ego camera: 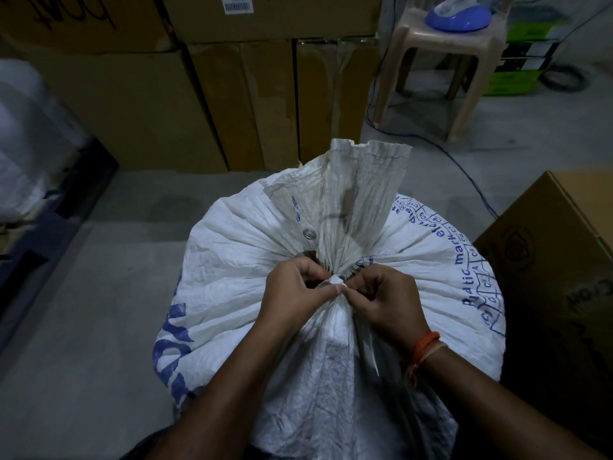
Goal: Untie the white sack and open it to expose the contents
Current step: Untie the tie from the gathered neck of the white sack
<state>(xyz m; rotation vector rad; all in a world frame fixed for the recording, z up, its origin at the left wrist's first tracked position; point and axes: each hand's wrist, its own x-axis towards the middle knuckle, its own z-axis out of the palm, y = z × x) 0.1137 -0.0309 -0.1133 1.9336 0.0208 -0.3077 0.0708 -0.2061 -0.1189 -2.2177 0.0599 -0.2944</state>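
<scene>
Surroundings: stacked cardboard boxes (205,104) at 11–12 o'clock, plastic stool (444,58) at 1 with a blue-white object (459,14) on its seat, blue cable (464,174) trailing across the floor below it. Another cardboard box (557,260) at 3, touching or just beside the white sack (238,254). Nothing blocks the knot.

Sack stands upright at frame centre on the grey floor (83,293), long axis vertical, gathered neck up, loose top flap (358,180) fanning toward 12. Still tied.

Left hand (295,290) and right hand (388,300) meet at the knot (336,282), each with thumb and forefinger pinching the white tie, other fingers curled. Orange thread band (426,346) on right wrist.
</scene>
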